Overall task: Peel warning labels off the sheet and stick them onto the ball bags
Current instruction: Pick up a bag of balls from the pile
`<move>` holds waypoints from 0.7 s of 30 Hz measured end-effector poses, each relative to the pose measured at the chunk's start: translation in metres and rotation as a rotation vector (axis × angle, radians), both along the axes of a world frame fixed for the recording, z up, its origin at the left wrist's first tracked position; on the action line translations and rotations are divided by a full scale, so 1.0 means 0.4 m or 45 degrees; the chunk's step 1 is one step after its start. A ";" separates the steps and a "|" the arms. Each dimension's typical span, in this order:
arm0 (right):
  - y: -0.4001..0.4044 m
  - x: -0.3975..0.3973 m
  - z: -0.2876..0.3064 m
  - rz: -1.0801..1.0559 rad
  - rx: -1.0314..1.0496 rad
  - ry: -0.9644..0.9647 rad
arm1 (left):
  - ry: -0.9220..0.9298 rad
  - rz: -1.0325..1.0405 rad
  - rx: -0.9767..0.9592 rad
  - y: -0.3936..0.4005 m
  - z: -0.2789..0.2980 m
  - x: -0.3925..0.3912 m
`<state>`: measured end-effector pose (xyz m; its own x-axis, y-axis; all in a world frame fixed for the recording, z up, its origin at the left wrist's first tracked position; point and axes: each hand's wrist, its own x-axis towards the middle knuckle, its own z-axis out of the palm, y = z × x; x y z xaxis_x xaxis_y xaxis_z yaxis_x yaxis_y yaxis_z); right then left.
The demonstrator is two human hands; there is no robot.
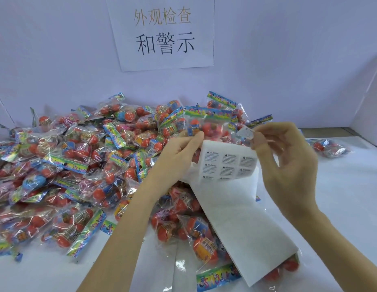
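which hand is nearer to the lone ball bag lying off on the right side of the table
Right. The right hand, pinching a peeled label, is just left of that lone ball bag. The left hand holds the label sheet farther left, by the pile.

Looks like a factory packing or inspection station: white tabletop (341,186) boxed in by plain white partition walls (288,60), a printed Chinese station sign (162,32) taped up, and a huge heap of bagged toy balls (78,154).
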<state>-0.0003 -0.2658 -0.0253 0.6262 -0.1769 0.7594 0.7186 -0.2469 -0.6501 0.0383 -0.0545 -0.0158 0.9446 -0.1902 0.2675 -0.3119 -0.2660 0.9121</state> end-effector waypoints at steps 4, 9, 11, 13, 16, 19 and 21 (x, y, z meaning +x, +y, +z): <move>-0.028 0.010 0.022 0.239 0.185 0.272 | -0.106 -0.044 -0.214 -0.003 0.020 -0.018; -0.047 0.018 0.035 0.361 0.173 0.424 | -0.086 -0.126 -0.269 0.005 0.017 -0.016; -0.044 0.019 0.032 0.389 0.146 0.444 | -0.107 -0.167 -0.251 0.008 0.015 -0.016; -0.042 0.021 0.026 0.398 0.091 0.471 | -0.144 -0.181 -0.197 0.007 0.011 -0.015; -0.039 0.022 0.021 0.354 -0.015 0.484 | -0.157 -0.242 -0.172 0.003 0.007 -0.013; -0.036 0.022 0.021 0.343 -0.040 0.460 | -0.148 -0.304 -0.216 -0.005 0.008 -0.015; -0.034 0.023 0.019 0.354 -0.079 0.442 | -0.155 -0.300 -0.212 -0.009 0.007 -0.015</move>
<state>0.0090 -0.2796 -0.0179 0.8633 0.0734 0.4994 0.5048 -0.1219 -0.8546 0.0323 -0.0579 -0.0129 0.8390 -0.3440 0.4215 -0.4565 -0.0236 0.8894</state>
